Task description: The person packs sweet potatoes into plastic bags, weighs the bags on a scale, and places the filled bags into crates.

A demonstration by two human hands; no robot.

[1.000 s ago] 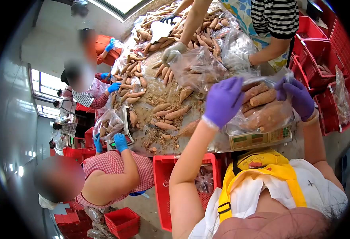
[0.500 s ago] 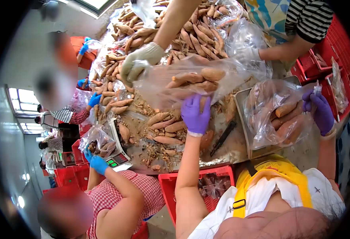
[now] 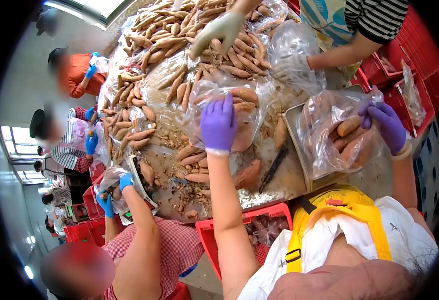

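My left hand (image 3: 219, 124), in a purple glove, reaches over a clear plastic bag (image 3: 252, 117) of sweet potatoes in the middle of the table. Its fingers are stretched forward against the bag; the fingertips' underside is hidden. At the right, my right hand (image 3: 387, 125), also gloved in purple, pinches the gathered top of another clear bag of sweet potatoes (image 3: 342, 145). This second bag rests on a metal tray (image 3: 295, 145). Between the two bags, a slim black tool (image 3: 273, 170) lies near the table edge, beside a loose sweet potato (image 3: 248, 174).
Sweet potatoes (image 3: 174, 30) are heaped across the far table. Opposite, a co-worker's white-gloved hand (image 3: 219, 35) is over the heap. At left, a co-worker's blue-gloved hands hold a bag (image 3: 113, 180) at a scale (image 3: 142, 185). A red crate (image 3: 209, 232) stands below the table edge.
My left hand has moved left and forward over the middle bag. The co-worker's white-gloved hand has left that bag and moved to the heap. My right hand keeps its pinch.
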